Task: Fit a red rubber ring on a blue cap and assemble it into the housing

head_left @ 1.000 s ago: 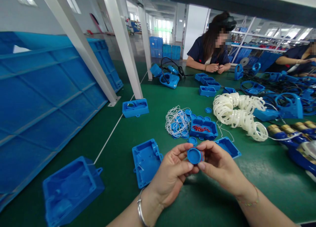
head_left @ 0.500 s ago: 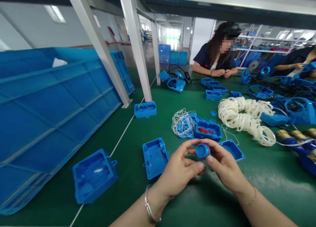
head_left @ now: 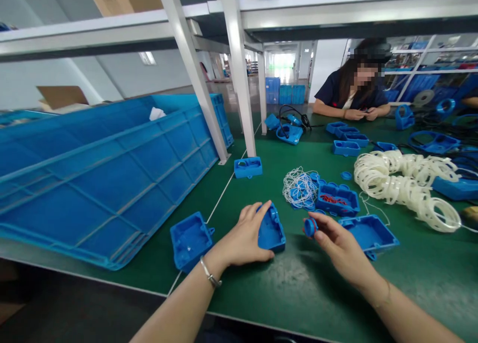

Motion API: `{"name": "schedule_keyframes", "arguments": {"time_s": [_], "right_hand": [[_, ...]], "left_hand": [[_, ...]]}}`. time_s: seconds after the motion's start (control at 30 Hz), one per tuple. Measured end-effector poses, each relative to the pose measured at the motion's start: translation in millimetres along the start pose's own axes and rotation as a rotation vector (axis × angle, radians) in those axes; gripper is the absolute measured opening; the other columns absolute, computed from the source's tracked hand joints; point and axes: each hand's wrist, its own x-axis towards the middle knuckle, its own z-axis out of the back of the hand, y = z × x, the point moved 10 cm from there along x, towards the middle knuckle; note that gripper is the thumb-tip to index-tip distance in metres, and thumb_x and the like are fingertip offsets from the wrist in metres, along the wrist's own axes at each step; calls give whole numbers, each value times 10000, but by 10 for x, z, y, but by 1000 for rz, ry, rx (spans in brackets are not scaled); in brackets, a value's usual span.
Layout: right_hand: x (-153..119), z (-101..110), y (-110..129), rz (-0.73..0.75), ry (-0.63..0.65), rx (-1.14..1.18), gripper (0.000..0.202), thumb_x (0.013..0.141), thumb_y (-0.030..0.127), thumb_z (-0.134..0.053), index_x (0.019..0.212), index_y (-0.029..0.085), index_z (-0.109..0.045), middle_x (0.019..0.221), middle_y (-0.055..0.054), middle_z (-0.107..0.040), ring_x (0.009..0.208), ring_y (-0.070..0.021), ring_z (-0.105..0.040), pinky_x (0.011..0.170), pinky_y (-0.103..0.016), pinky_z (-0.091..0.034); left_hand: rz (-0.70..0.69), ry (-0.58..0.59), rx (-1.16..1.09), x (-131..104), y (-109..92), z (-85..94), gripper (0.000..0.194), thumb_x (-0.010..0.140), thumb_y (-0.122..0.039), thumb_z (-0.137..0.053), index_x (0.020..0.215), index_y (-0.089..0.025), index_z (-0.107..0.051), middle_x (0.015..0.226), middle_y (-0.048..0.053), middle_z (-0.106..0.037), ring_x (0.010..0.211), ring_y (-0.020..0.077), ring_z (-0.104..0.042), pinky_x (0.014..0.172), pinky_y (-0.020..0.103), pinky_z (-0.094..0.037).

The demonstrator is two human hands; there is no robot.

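My left hand grips a blue open-topped plastic box on the green bench, with the fingers over its far side and the thumb at its near edge. Part of the box is hidden behind the hand. Between the thumb and fingers of my right hand is a small round blue cap with a red ring round it, held above the bench. A second blue box lies left of my left hand. Beyond my right hand sits another shallow blue box.
A blue box holding red rings stands beside a tangle of white string. Coiled white plastic rings lie at the right. A large blue crate and shelf posts bound the left. A co-worker sits opposite.
My left hand has left the cap and moved left onto the blue box. My right hand keeps the cap. The view has swung left.
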Motion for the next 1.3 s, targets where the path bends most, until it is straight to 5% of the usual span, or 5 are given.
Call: {"name": "schedule_keyframes", "arguments": {"time_s": [0.2,0.7,0.97,1.13,1.3], "right_hand": [[56,151,276,237,-84,-321,419,847,343,-580,1257,278,-522,1265,-56,-554,1172,-230,-500,1012,-444,-388],[-82,-164,520,386,269,-544,396,877,229,-543,1247,370,-519,1266,-17,-563,1121,-216,-539,920,-417,-460],[-4,21,346,144,44,-685,354,855,394,-574,1184,267,-551,1012,-34,-660,908,-191,-610,782,-311,-473],[31,51,225,30,-18,-759,304,918,445,-420,910,206,-606,788,-35,-648,735,-192,-601,656,-312,-432],[10,-11,362,176,3,-621,395,906,435,-456,1246,235,-470,1085,-63,-583,957,-196,-556,829,-309,-439]], "left_hand": [[-276,180,-377,55,-431,-217,1112,527,-376,-821,1406,-234,-155,1412,143,-303,1250,317,-376,1048,454,-307],[-328,441,-1070,50,-416,-392,912,532,-328,-803,1282,-279,-288,1390,116,-250,1271,361,-308,1014,511,-290],[-395,183,-450,13,-437,-385,939,442,-219,-813,1244,-331,-339,1436,78,-91,1329,402,-134,1034,538,-260],[-490,60,-216,-62,-570,-391,813,530,-141,-722,1198,-373,-320,1446,35,-36,1355,367,-76,1051,508,-251],[-439,80,-295,-21,-488,-373,878,504,-157,-756,1210,-376,-281,1441,40,-26,1346,354,-137,1012,467,-332]]}}
